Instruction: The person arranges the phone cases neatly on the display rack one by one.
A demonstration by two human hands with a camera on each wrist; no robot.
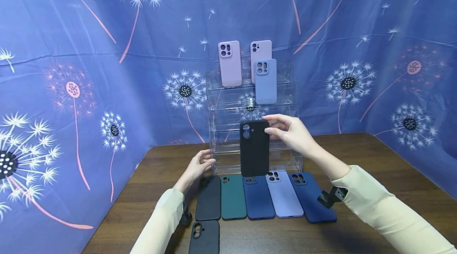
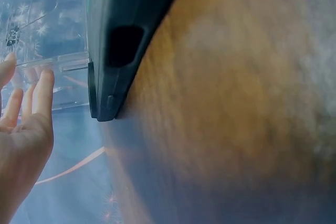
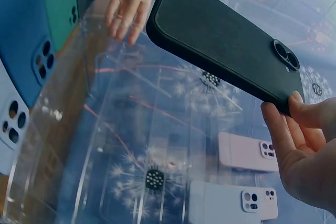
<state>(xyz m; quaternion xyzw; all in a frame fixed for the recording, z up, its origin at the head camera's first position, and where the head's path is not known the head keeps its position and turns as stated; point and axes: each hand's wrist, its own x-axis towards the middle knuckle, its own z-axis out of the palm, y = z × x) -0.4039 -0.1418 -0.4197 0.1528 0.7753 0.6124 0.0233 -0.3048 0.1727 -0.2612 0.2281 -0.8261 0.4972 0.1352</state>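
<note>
Right hand (image 1: 290, 133) pinches a black phone case (image 1: 254, 149) upright by its top before the clear display stand (image 1: 228, 99); open left hand (image 1: 198, 166) steadies the stand's side.

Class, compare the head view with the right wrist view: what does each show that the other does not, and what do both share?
Only the head view shows the wooden table as a whole, the full row of cases lying on it, including the green case, and both sleeves.

Only the right wrist view shows, from close by, the right hand's fingertips pinching the camera end of the black case.

Both show the right hand holding the black case at the clear acrylic stand, the left hand open at the stand's side, and pale cases already on it.
</note>
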